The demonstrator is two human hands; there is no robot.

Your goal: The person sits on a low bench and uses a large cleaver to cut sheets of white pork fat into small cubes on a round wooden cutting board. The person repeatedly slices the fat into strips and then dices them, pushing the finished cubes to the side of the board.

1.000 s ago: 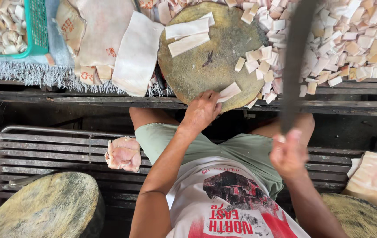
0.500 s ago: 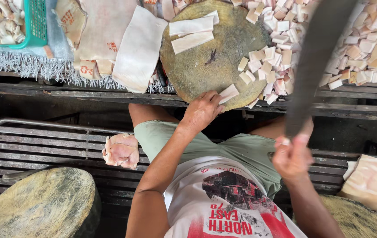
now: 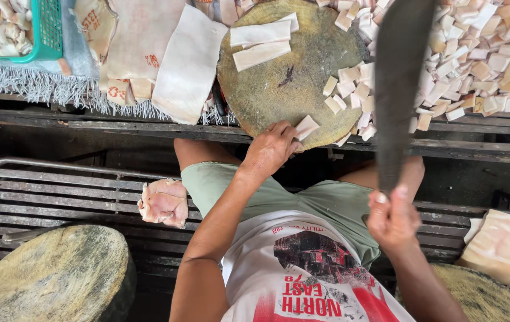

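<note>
Left hand (image 3: 273,149) pinches a small pale fatty slab piece (image 3: 306,126) at the near edge of the round wooden chopping block (image 3: 285,83) on the bench; right hand (image 3: 392,217) is fisted around a long dark heavy cleaver (image 3: 399,83), raised. Likely soft, greasy, slippery; pin it flat with the fingertips, clear of the blade.

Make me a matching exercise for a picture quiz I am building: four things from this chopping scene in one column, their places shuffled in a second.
Things:
1. small pale slice
2. long dark blade
3. green basket
4. pink meat lump

Places:
A. on the slatted bench
B. top left corner
C. under the left hand
D. raised in the right hand

Pairs: 1-C, 2-D, 3-B, 4-A
</note>
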